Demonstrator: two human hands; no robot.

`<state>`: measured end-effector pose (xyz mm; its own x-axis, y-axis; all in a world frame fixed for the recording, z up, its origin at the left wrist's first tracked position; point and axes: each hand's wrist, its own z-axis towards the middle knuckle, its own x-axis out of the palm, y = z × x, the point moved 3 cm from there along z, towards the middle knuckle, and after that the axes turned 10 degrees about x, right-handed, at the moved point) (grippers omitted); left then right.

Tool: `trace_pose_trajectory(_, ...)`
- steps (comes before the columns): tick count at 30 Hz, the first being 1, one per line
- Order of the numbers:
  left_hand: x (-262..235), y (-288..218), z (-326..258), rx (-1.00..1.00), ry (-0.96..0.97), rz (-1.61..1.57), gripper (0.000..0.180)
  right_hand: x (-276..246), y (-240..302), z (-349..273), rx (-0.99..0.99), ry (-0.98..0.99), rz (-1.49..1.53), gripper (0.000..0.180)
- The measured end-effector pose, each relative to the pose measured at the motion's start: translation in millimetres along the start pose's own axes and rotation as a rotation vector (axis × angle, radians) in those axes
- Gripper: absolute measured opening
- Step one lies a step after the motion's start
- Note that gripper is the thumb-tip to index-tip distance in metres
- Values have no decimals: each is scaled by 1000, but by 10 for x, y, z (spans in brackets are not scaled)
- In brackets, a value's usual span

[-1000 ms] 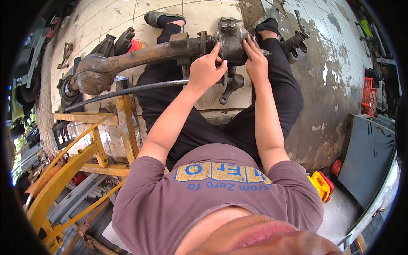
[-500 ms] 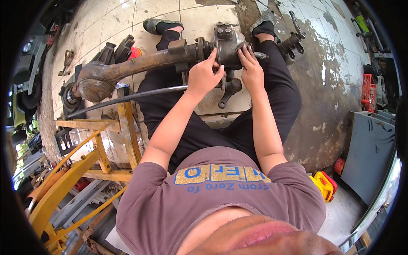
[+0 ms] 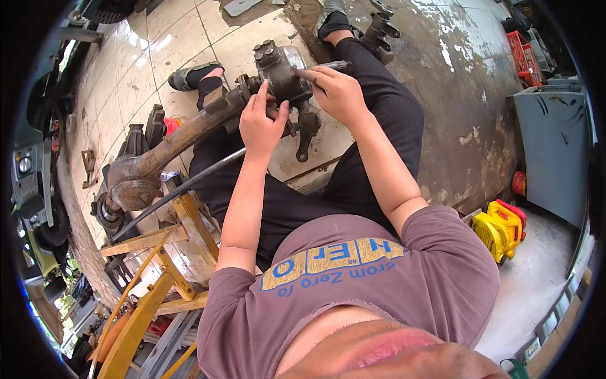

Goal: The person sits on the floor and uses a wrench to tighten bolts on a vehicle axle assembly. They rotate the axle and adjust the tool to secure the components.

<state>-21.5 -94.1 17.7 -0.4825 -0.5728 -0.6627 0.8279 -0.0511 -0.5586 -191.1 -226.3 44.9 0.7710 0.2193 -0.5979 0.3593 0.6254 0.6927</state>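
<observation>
While a dark metal housing (image 3: pixel 285 79) sits between the seated person's black-trousered legs (image 3: pixel 398 114), the left hand (image 3: pixel 262 126), thumb and forefinger spread, touches its near left side. The right hand (image 3: pixel 341 96), fingers close together, is at its right end; whether they pinch anything cannot be told. A rusty axle (image 3: pixel 183 139) extends left, past a yellow frame (image 3: pixel 142 323) at near left.

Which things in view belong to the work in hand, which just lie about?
In hand:
- metal housing, left hand and right hand at it
- rusty axle beam

Apparently lying about:
- red crate
- yellow-and-red container
</observation>
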Motion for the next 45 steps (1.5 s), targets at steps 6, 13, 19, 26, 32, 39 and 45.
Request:
trace_pose_trajectory(6,-58,12,-6,258,-55,-29,62,5,-64,-133,86,313,391,26)
trace_pose_trajectory(13,-61,72,-183,39,32,-426,33,269,40,-301,202,604,548,28)
trace_pose_trajectory(19,-201,254,-435,-306,-149,-647,22,321,175,-355,654,534,1014,33)
trace_pose_trajectory(26,-212,197,-464,-362,-296,-1327,16,445,224,-430,633,702,1411,59)
trace_pose_trajectory(32,-200,-29,-312,-199,-176,-1207,17,628,263,-522,713,656,1534,43)
trace_pose_trajectory(39,-366,76,-368,-405,-55,-1009,23,615,128,-453,611,657,1323,24)
trace_pose_trajectory(45,-235,10,-267,-280,-136,-909,24,705,132,-504,640,625,1339,27)
